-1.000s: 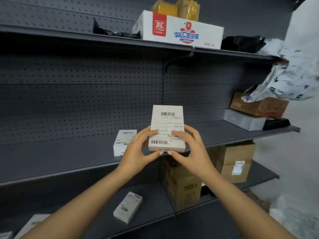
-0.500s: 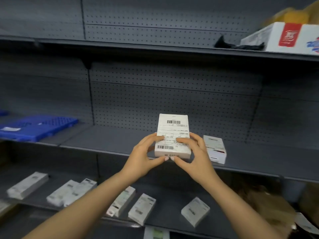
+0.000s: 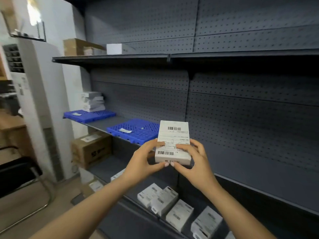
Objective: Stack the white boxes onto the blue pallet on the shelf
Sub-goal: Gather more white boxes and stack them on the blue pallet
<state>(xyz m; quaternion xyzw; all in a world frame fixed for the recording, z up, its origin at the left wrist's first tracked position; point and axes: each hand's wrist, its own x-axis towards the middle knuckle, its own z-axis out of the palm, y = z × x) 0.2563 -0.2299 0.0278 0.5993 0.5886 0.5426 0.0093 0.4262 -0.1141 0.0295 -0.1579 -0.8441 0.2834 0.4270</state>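
Observation:
I hold a white box (image 3: 173, 143) with barcode labels in both hands, in front of the middle shelf. My left hand (image 3: 143, 163) grips its left side and my right hand (image 3: 195, 163) grips its right side. Just behind and left of the box, a blue pallet (image 3: 136, 131) lies on the shelf with only a small paper slip on it. Farther left lies a second blue pallet (image 3: 89, 115), carrying a stack of several white boxes (image 3: 93, 101) at its back.
Several more white boxes (image 3: 172, 204) lie on the lower shelf (image 3: 110, 168), beside a brown carton (image 3: 91, 149). The upper shelf holds a carton (image 3: 79, 47) and a white box (image 3: 114, 48). A black chair (image 3: 20, 173) and a white floor-standing unit (image 3: 38, 100) stand left.
The view has swung left along the shelving while both hands kept the white box. The two blue pallets have come into view and now sit close behind the box.

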